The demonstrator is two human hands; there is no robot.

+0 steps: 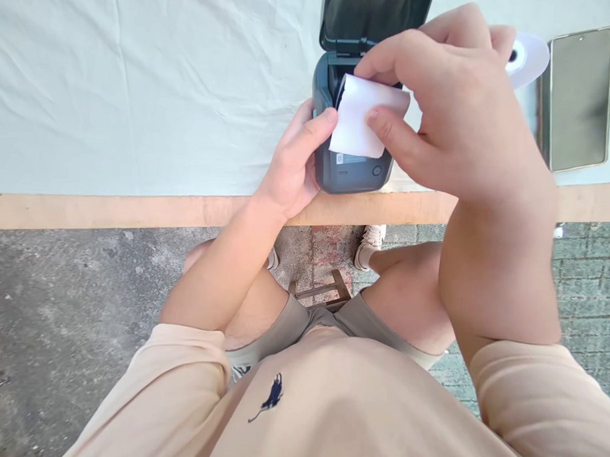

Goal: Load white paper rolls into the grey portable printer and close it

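A dark portable label printer [353,179] rests at the front edge of the table, its black lid [372,19] raised toward the back. White paper [356,123] comes out of the printer's bay and curls over its front, partly covering a small display. My left hand [300,152] grips the printer's left side, the thumb over the rim beside the paper. Above the right side, my right hand [445,103] holds the paper between thumb and fingers. The inside of the bay is mostly hidden by the paper and my right hand.
A white roll [532,57] with a dark core lies partly behind my right hand. At the far right is a phone [581,102] with a dark screen. White cloth [180,93] covers the table, whose wooden edge [109,212] runs along the front.
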